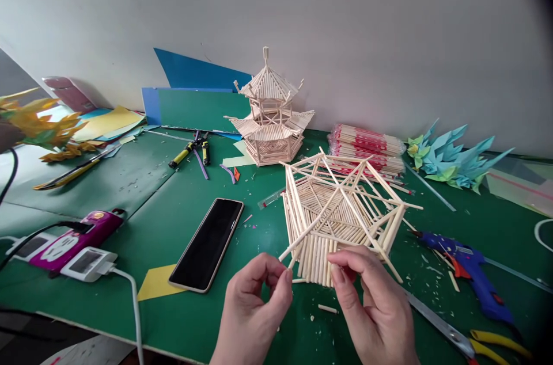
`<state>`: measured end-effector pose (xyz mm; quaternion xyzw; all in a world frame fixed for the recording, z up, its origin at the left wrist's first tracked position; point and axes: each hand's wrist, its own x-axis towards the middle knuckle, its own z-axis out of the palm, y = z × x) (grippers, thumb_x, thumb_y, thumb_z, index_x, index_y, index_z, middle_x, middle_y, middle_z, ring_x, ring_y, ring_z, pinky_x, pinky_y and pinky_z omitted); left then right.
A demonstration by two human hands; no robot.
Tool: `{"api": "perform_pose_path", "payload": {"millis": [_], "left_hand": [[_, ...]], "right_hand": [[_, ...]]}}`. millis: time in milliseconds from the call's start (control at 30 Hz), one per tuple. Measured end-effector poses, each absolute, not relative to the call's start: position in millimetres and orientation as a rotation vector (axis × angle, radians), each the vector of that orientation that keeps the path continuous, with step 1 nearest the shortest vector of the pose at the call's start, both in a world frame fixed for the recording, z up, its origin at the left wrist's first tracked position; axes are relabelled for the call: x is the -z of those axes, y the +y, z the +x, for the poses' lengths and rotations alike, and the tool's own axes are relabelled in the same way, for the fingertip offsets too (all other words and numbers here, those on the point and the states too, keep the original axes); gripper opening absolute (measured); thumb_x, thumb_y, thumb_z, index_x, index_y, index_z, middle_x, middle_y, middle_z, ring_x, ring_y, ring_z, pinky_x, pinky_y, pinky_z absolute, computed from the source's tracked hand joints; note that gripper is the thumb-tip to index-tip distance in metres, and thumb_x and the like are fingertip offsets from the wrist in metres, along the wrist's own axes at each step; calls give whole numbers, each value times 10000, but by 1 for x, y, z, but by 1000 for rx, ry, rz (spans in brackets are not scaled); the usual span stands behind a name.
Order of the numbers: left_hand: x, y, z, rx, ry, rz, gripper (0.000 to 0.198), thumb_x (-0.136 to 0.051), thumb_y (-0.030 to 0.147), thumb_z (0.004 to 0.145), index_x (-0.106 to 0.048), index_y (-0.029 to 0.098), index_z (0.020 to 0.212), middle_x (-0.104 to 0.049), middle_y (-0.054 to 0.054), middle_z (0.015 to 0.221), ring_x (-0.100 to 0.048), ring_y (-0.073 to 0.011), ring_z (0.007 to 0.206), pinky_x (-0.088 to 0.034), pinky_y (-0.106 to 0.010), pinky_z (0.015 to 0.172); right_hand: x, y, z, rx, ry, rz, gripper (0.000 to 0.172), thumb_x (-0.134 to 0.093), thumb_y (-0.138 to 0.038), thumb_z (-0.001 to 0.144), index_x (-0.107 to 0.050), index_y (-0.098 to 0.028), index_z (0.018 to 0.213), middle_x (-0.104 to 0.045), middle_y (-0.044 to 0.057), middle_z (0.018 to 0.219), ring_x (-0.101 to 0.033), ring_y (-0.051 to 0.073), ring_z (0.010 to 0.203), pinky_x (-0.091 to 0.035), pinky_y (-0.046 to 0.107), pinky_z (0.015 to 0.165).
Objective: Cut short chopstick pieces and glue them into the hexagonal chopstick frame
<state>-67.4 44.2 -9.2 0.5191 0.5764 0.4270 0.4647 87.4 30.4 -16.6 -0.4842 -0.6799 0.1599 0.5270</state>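
A hexagonal frame of wooden sticks (341,209) lies tilted on the green mat (173,215) in front of me. My left hand (254,307) pinches the near end of a long stick that runs up into the frame. My right hand (374,307) pinches the frame's lower front edge, fingers closed on the sticks. Behind the frame stands a finished stick pagoda model (270,117).
A black phone (207,243) lies left of my hands, power banks (64,247) with cables further left. A blue glue gun (469,270) and yellow-handled cutters (496,342) lie at right. Wrapped chopstick bundles (367,149), paper cranes (453,155), pliers (192,149) and coloured paper sit behind.
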Motion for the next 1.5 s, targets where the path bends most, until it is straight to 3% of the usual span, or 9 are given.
{"api": "perform_pose_path", "payload": {"millis": [433,733,1500], "left_hand": [[11,46,-65,-981,1367,1261,241,-546,310,751,-475,177,563,-412,44,536,-318,-107,514,-283,-213,457],[11,50,-66,-961,1168,1007,273,-621,351,730,-486,168,579,-375,67,521,-267,-85,497,-227,-201,449],[5,56,-69,-850,1049,888,208,-595,251,766,-543,161,586,-411,62,479,-318,-87,498,-252,-213,491]], "right_hand": [[19,31,86,-421,-1623,-1157,190,-479,-69,820,-547,-184,956,-572,24,868,-544,101,785,-464,187,644],[16,30,87,-417,-1619,-1167,190,-470,-78,825,-540,-184,966,-578,30,873,-560,120,809,-471,216,674],[15,27,89,-436,-1595,-1175,184,-476,-83,826,-546,-199,950,-592,33,861,-574,136,799,-477,236,669]]}}
